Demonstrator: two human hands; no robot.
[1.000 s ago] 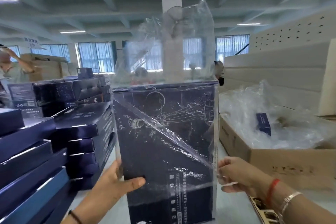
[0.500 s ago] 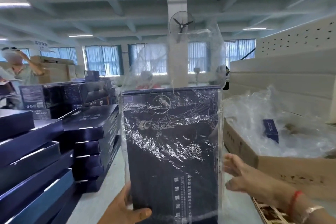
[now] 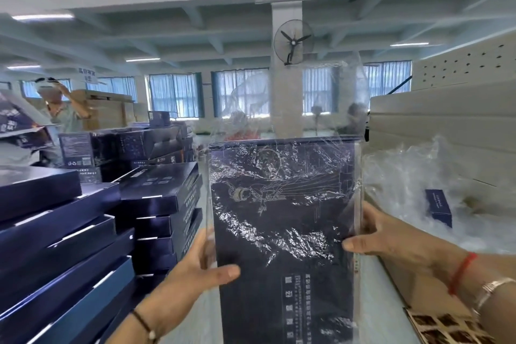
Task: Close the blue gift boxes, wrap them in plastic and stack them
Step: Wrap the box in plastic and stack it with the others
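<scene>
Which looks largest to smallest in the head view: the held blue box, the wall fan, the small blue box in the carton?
1. Held blue box, far the largest, though nearness to the camera inflates it.
2. Wall fan.
3. Small blue box, only slightly smaller than the fan; nearly alike.

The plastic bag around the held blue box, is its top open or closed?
Open: the plastic bag stands loose and unfolded above the blue box top edge.

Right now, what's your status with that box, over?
Left hand and right hand both gripping the upright dark blue gift box. Box sits inside clear plastic bag, top open. Nothing blocking.
</scene>
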